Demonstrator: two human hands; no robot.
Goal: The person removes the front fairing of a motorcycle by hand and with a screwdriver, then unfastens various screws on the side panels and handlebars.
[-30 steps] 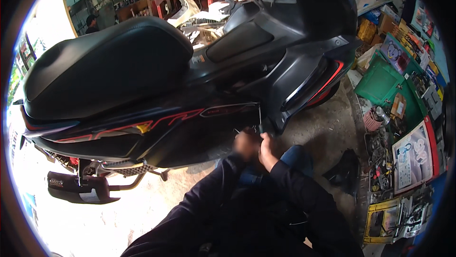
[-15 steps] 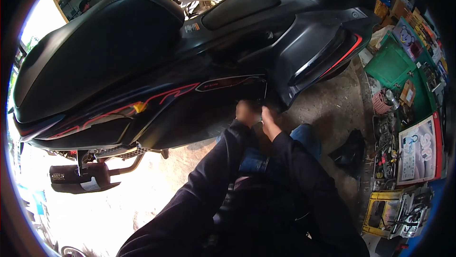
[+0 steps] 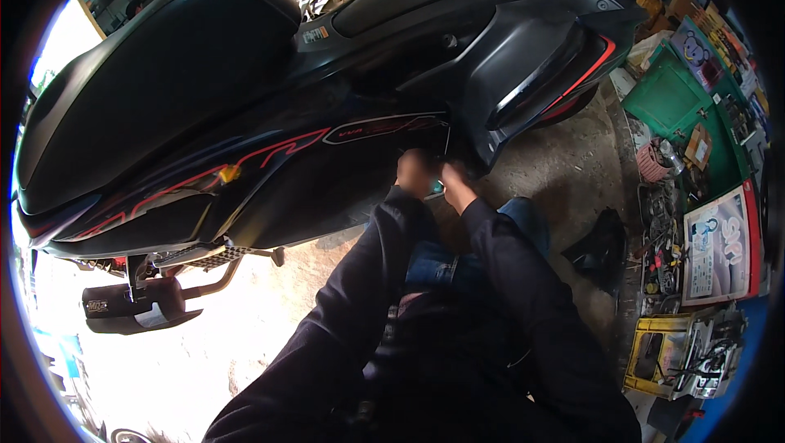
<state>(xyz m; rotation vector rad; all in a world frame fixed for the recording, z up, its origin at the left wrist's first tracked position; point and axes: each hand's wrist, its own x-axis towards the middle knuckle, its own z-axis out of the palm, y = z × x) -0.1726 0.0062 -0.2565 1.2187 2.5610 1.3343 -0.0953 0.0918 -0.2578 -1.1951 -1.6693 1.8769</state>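
Observation:
A black scooter (image 3: pixel 311 189) with red and white line graphics stands across the view in front of me. Both my hands are close together at its side panel, near the lower front corner of the outlined graphic. My left hand (image 3: pixel 414 171) is against or just in front of the panel, its fingers blurred. Just to its right, my right hand (image 3: pixel 456 187) looks closed. A small teal piece (image 3: pixel 439 187) shows between the hands, too little of it to name. The panel edge behind my fingers is hidden.
On the right lie an open green case (image 3: pixel 666 99), a pink basket (image 3: pixel 652 161), a tray of loose tools (image 3: pixel 658 238), a white and red box (image 3: pixel 719 251) and a yellow crate (image 3: pixel 654 353). The scooter's exhaust (image 3: pixel 135 304) juts out at lower left.
The scooter now sits slightly further left and higher in the picture. Both hands have shifted a little up and left with it, staying close together at the panel.

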